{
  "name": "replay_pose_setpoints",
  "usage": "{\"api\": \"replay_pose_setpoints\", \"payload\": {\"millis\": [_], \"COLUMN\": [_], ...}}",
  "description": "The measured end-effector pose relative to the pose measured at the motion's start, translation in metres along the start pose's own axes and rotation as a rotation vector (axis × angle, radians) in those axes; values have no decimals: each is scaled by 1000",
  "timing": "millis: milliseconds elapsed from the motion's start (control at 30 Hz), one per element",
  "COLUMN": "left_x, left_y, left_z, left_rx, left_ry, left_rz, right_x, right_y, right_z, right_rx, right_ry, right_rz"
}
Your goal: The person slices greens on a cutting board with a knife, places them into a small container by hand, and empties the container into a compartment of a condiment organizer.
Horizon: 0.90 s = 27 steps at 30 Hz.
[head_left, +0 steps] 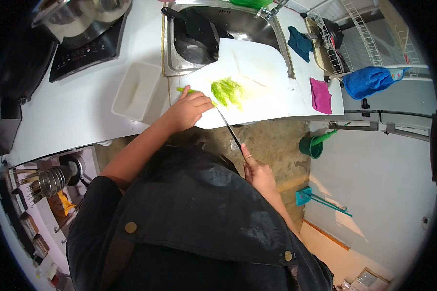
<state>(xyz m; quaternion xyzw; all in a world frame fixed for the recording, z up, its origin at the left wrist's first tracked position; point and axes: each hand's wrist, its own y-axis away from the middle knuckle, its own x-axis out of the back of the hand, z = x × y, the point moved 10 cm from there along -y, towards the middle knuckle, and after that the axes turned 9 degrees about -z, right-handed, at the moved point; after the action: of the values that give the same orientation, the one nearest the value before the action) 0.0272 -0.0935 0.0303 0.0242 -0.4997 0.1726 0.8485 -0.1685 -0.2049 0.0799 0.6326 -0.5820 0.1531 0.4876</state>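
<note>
Where the white cutting board (260,58) laps over the near edge of a steel sink (166,46), upper center of the frame, a slender green stalk (214,104) lies under the left hand (185,112), with a loose heap of cut greens (226,92) just beside it to the right. The hand's fingers (200,101) close over the stalk, pinning it near the board's left side, one end poking out past the thumb. The right hand (260,175), at center, grips a long knife (229,127), its index finger laid along the tool and the blade's tip pointing up and left toward the stalk's near end. For a clean cut, the holding fingertips are best curled back, knuckles facing the blade, and the stalk pressed flat; short, even strokes from the wrist would suit so thin a piece, with the edge met squarely and the cut heap kept out of its path. Farther out, a dark pan (199,31) sits in the sink, a white plastic tub (138,91) stands on the desk (94,104) at left, and a pink cloth (321,96) lies at upper right.
</note>
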Motion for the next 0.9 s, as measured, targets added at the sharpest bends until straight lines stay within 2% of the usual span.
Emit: {"api": "replay_pose_setpoints", "payload": {"millis": [133,233,300,600,900], "left_x": [6,5,4,4,6], "left_y": [2,1,1,1,2], "left_z": [1,3,2,-1,2], "left_rx": [16,-4,-1,13,4], "left_ry": [82,23,28,105,56], "left_rz": [29,34,38,42,34], "right_x": [4,-2,5,-9,3], "right_y": [-9,-17,-15,-55,0], "right_z": [-6,-6,-13,-19,-5], "right_rx": [-37,-59,31,8,3], "right_ry": [47,102,64,170,2], "right_rz": [18,-22,85,27,45]}}
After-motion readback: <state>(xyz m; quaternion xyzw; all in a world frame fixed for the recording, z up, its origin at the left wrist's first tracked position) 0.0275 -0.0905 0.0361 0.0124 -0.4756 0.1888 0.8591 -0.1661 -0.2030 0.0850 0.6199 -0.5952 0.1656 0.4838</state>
